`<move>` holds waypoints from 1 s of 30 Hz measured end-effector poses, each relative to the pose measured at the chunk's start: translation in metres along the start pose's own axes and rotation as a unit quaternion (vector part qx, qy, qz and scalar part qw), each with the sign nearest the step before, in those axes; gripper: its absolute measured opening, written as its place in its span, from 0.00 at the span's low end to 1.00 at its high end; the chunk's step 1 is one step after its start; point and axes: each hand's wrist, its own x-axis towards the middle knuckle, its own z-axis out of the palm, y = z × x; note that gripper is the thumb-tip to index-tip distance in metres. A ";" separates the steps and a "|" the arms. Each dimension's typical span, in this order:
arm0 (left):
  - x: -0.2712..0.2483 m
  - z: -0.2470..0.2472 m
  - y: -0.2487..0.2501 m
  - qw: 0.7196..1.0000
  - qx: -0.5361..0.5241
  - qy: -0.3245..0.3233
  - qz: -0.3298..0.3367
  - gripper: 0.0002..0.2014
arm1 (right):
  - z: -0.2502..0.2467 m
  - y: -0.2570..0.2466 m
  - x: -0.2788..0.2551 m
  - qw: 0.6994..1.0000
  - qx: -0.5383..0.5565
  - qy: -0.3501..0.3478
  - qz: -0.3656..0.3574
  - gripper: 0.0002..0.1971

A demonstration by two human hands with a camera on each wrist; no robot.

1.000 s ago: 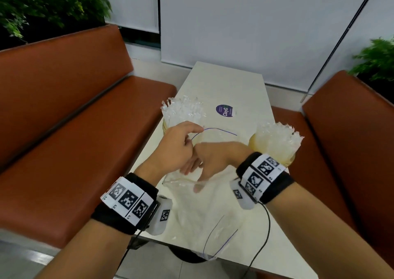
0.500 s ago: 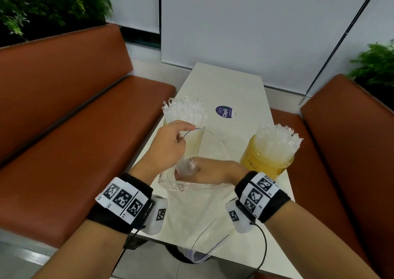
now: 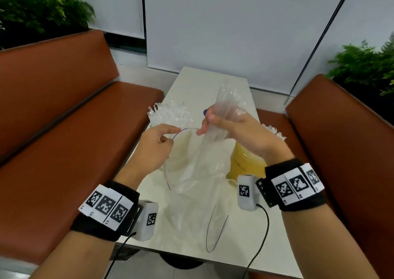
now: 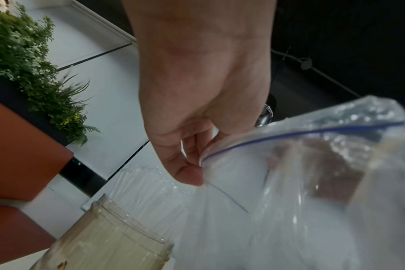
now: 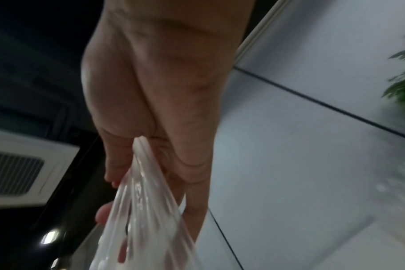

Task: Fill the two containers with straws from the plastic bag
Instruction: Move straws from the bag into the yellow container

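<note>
The clear plastic bag [image 3: 191, 172] with a blue zip line stands open on the white table [image 3: 241, 236]. My left hand [image 3: 168, 139] pinches its rim [image 4: 220, 151]. My right hand [image 3: 205, 122] is raised above the bag mouth and grips a bundle of clear-wrapped straws [image 3: 230, 99], which point up and away; the right wrist view shows the straws [image 5: 146, 201] running through the curled fingers. The left container [image 4: 104, 246] holds a thick tuft of straws [image 3: 170, 114]. The yellow right container [image 3: 245, 165] also holds straws [image 3: 275, 132], partly hidden behind my right wrist.
Brown benches [image 3: 64, 129] flank the narrow table on both sides. A blue round sticker [image 3: 205, 112] peeks out behind my right hand. Wrist camera cables [image 3: 262, 236] hang over the near table edge. Plants [image 3: 362, 65] stand behind the benches.
My right hand, earlier reaching inside the bag, has come up out of it with a bundle of straws. My left hand kept hold of the bag rim and lifted it slightly.
</note>
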 end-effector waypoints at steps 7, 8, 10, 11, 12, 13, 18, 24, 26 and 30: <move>-0.002 0.005 0.003 1.000 0.020 -0.007 0.005 0.21 | -0.084 -0.042 -0.014 0.946 0.160 0.249 -0.135 0.07; -0.003 0.005 0.004 1.000 0.022 -0.007 0.006 0.21 | -0.095 -0.039 -0.015 0.936 0.154 0.282 -0.140 0.07; -0.004 0.006 0.006 1.000 0.027 -0.006 0.010 0.21 | -0.112 -0.026 -0.016 0.920 0.105 0.350 -0.141 0.06; -0.004 0.006 0.007 0.999 0.029 -0.006 0.012 0.21 | -0.119 -0.017 -0.015 0.912 0.071 0.380 -0.137 0.06; -0.004 0.006 0.007 0.999 0.032 -0.006 0.012 0.21 | -0.124 -0.007 -0.014 0.904 0.036 0.407 -0.129 0.06; -0.004 0.007 0.008 0.999 0.035 -0.006 0.012 0.21 | -0.126 0.002 -0.013 0.897 0.001 0.427 -0.114 0.06; -0.003 0.010 0.010 0.999 0.035 -0.007 0.008 0.22 | -0.117 0.039 -0.006 0.900 -0.070 0.428 -0.046 0.06; -0.002 0.011 0.008 0.999 0.033 -0.008 0.002 0.21 | -0.114 0.063 -0.001 0.901 -0.044 0.433 -0.001 0.12; -0.001 0.011 0.006 0.999 0.038 -0.009 0.000 0.21 | -0.117 0.061 0.002 0.894 -0.040 0.446 -0.005 0.11; 0.000 0.012 0.002 0.999 0.041 -0.008 -0.001 0.22 | -0.122 0.063 0.010 0.878 -0.026 0.478 -0.021 0.09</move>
